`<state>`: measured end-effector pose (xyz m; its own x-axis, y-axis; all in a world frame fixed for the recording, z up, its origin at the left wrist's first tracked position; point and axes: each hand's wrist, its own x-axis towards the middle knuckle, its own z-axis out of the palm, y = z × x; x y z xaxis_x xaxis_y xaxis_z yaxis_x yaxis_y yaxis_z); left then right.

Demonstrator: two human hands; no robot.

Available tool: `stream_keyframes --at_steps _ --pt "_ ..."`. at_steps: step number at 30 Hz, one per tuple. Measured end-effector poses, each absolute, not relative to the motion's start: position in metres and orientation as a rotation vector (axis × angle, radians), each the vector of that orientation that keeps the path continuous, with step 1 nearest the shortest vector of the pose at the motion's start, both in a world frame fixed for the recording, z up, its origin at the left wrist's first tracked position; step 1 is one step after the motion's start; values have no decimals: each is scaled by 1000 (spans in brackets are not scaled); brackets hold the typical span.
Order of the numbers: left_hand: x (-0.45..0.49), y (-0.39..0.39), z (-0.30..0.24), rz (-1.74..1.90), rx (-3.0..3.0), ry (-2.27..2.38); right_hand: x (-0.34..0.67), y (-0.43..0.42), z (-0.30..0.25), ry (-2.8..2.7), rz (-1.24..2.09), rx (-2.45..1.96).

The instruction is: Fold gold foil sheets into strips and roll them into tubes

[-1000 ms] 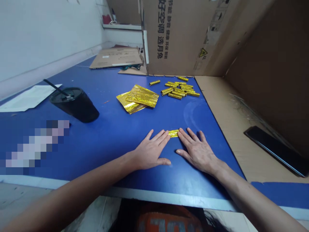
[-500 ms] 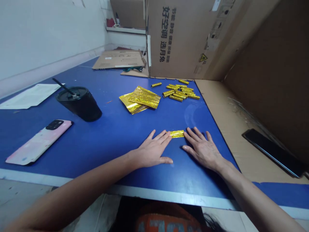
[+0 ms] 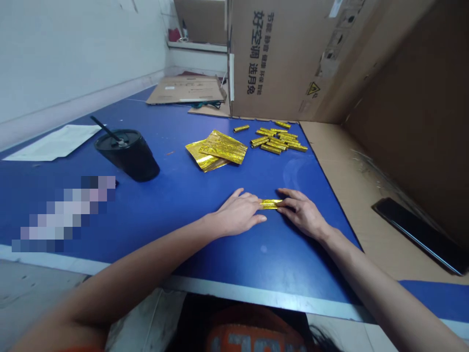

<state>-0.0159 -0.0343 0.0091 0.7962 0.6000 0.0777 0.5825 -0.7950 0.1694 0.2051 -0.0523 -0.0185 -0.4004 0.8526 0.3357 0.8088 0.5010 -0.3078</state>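
A narrow folded strip of gold foil [image 3: 270, 204] lies on the blue table [image 3: 220, 264] between my two hands. My left hand [image 3: 240, 213] rests over the strip's left end, fingertips touching it and the thumb stretched out below. At the right end, my right hand [image 3: 302, 213] is closed, its thumb and fingertips pinching the foil. My fingers hide both ends of the strip. Farther back are some flat gold foil sheets [image 3: 223, 146], overlapping one another. To their right lies a loose pile of several small rolled or folded gold foil pieces [image 3: 280, 142].
On the left stand a black tumbler with a straw [image 3: 128, 154], a white paper [image 3: 54, 143] and a pixelated object [image 3: 66, 215]. A large cardboard box [image 3: 278, 58] rises at the back right. A dark phone-like slab [image 3: 421, 237] lies on cardboard at right.
My right hand has gone from spread fingers to a pinch on the strip's right end. The left hand's fingers have drawn closer together, and its thumb has moved up towards the strip.
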Motion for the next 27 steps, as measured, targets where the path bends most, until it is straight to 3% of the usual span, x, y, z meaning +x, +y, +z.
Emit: stream_keyframes --at_steps 9,19,27 --pt "11 -17 25 59 2926 1069 203 -44 -8 -2291 304 -1385" --pt "19 -23 3 350 2854 1136 199 -41 -8 -2305 303 -1388" --pt "6 -11 -4 374 2756 1034 202 -41 -14 -2235 350 -1354"
